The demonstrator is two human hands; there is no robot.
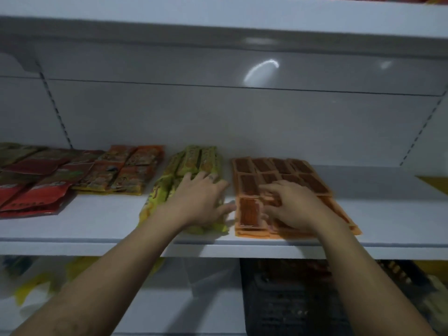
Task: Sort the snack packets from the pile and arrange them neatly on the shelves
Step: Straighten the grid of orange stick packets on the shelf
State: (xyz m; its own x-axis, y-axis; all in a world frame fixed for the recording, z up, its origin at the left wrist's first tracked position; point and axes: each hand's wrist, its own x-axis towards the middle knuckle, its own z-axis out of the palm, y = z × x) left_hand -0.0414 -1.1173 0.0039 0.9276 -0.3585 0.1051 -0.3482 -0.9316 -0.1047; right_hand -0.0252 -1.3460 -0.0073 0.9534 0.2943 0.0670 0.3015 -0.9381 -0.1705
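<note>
Head view: left hand [201, 200] lay flat, fingers loose, on yellow packets [194, 161].
Right hand [295, 204]: touched orange packets [278, 166]; grip unclear.
Tip: edges needed gentle lining up.

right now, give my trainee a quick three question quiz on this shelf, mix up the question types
1. True or false: the left hand rests on the yellow packets.
2. Which packets lie under the right hand? A red packets, B orange packets, C yellow packets.
3. Fill in: below the shelf, under the right forearm, sits a dark ____.

Key
1. True.
2. B.
3. basket.
</note>
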